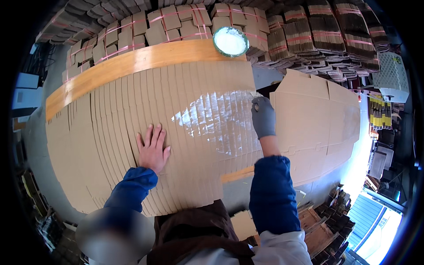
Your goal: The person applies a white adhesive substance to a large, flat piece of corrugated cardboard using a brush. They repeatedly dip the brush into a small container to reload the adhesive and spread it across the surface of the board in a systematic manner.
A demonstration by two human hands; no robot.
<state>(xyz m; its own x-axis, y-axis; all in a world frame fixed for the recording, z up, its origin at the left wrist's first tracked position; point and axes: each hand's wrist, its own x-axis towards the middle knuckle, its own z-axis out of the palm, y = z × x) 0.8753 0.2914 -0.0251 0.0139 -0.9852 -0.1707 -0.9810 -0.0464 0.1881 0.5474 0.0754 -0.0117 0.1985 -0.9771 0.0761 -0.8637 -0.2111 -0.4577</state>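
The relation to watch is sideways: the white paste (221, 117) lies mostly to the left of the gloved right hand (264, 118), which sits right beside its right-hand end, while the bare left hand (153, 149) rests beyond its left side, just clear of it. The right hand is therefore nearer, its grip curled shut and seemingly clamped on a small tool (255, 94), though the glove hides most of that. The left grip is flat, palm down with fingers slightly apart, on the overlapped cardboard sheets (185, 159). These lie across the wooden worktop (141, 61) in front of the person, fanned from left to right, their exposed edges running away from the body, so the paste spans many of them crosswise. A bowl (216, 49) of similar white stuff stands at the worktop's far edge, ahead and slightly left of the right hand
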